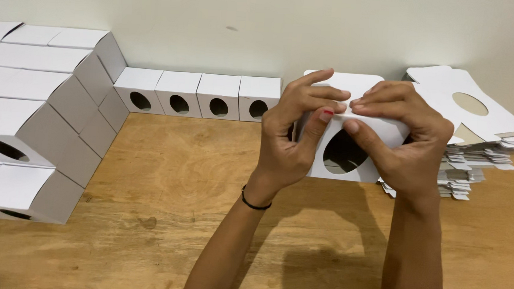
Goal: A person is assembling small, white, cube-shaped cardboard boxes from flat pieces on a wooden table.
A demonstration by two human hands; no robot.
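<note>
Both hands hold one white box (352, 141) up above the table (165, 180), roughly mid-frame and a little right. The left hand (293, 132) is curled about the box's left edge, fingers bent over the top and thumb pressed on the front face beside the oval hole (342, 153). The right hand (403, 138) grips the right side the same way, fingers folded onto the top flap, thumb on the front above the hole. The fingertips of the two hands nearly meet on the top edge (whether they touch I cannot tell). A black band (254, 202) sits on the left wrist.

Just behind the right hand lies a stack of flat blanks (483, 146). Four finished boxes (199, 94) stand in a row against the wall, and a stepped pile of boxes (29, 118) fills the left side
</note>
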